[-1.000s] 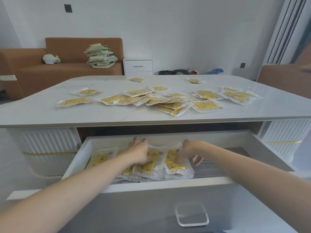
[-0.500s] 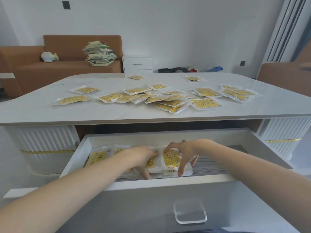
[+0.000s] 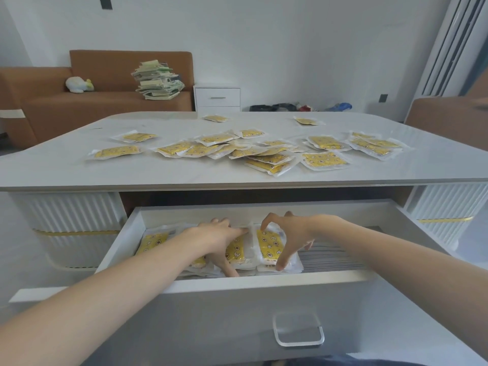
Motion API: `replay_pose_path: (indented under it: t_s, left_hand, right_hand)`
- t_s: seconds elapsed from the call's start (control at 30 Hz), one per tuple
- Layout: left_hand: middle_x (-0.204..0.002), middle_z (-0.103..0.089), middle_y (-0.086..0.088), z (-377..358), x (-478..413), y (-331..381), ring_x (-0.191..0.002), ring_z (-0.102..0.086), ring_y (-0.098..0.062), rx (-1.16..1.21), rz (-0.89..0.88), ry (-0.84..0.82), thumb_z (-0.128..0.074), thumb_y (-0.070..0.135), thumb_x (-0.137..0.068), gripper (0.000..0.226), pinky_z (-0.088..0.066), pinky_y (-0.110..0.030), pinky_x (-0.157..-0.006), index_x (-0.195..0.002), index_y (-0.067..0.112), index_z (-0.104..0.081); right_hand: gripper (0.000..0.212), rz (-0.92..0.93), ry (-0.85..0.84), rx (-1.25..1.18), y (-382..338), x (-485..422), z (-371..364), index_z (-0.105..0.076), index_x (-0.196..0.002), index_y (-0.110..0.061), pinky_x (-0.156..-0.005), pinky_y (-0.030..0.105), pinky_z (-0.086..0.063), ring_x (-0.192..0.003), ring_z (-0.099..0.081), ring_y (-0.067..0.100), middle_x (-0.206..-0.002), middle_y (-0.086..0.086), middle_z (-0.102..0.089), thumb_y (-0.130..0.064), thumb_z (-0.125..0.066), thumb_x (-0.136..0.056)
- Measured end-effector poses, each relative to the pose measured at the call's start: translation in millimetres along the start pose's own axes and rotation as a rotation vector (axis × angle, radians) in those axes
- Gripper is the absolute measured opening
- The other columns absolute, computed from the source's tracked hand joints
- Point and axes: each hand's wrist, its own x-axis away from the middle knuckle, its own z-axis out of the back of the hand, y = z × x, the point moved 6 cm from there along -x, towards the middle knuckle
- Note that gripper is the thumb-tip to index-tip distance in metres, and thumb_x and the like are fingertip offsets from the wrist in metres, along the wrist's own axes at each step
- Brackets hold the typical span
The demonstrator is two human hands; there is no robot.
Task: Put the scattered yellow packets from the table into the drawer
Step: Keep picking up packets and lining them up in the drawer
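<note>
Both hands are down in the open drawer, which is pulled out under the desk. The left hand lies over the stacked packets in the middle of the drawer, fingers at the far edge and thumb curled down at the near edge, gripping them. Just beside it, the right hand arches over the right-hand pile, forefinger on the far edge and thumb on the near one, pinching it square.

By my reckoning the job is well short of half done. A few piles sit in the drawer's left and middle, one lone packet at far left, and the grey ribbed lining at right is bare. Many yellow packets lie scattered across the desk, two of them far back.

The packets show small cartoon figures, stars and moons on yellow. A faint line of print runs along one near edge, too small to read. No brand is legible.
</note>
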Motion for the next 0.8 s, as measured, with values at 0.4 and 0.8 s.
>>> replay_pose_path:
  t_s: [0.4, 0.8]
  left_hand:
    - [-0.146, -0.03, -0.005, -3.0, 1.4, 4.9, -0.133, -0.034, -0.029, 0.009, -0.003, -0.036, -0.062, 0.066, -0.074, 0.097, -0.038, -0.041, -0.102, -0.149, 0.04, -0.006]
    - [-0.144, -0.046, 0.0, 30.9, 37.7, 7.9, -0.13, -0.045, -0.022, 0.136, -0.007, 0.086, -0.053, 0.049, -0.09, 0.063, -0.04, -0.039, -0.105, -0.145, 0.027, -0.033]
  right_hand:
    - [0.085, -0.008, -0.017, -0.007, -3.0, -0.3, -8.5, -0.027, -0.138, -0.038, -0.091, 0.037, -0.054, -0.117, -0.043, 0.026, -0.141, 0.006, -0.031, -0.036, -0.081, -0.071]
    - [0.038, 0.04, 0.183, 0.036, -25.7, 49.9, 27.1, -0.054, -0.127, -0.018, -0.091, 0.026, -0.041, -0.114, -0.054, 0.021, -0.128, 0.004, -0.057, -0.023, -0.062, -0.09]
